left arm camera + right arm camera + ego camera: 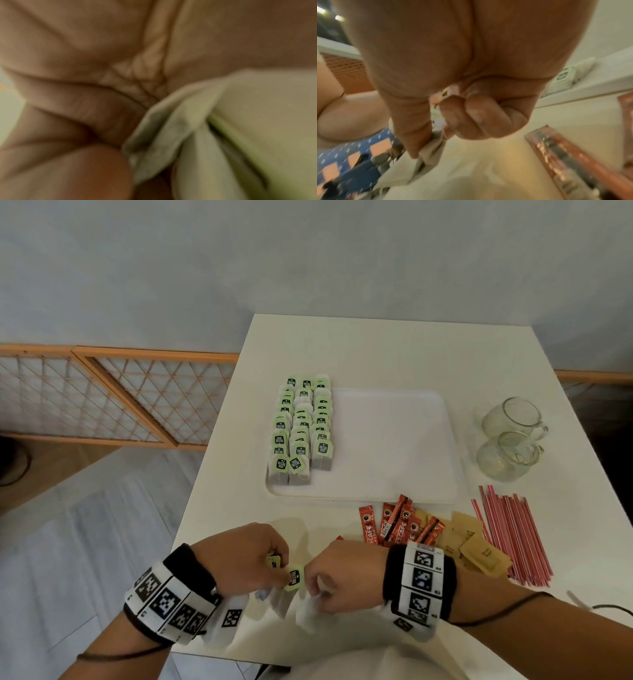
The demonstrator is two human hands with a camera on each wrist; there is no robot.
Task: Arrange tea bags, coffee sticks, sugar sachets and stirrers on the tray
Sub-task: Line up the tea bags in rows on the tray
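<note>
Head: two glass mugs (pixel 510 436) visible.

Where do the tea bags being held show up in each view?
Head: held tea bags at bottom centre, between the left hand and right hand.
Left wrist: pale bag paper at lower right, against the palm.
Right wrist: bag paper at lower left, pinched under the thumb.
Shared landmark: coffee sticks, also in the right wrist view; none in the left wrist view.
</note>
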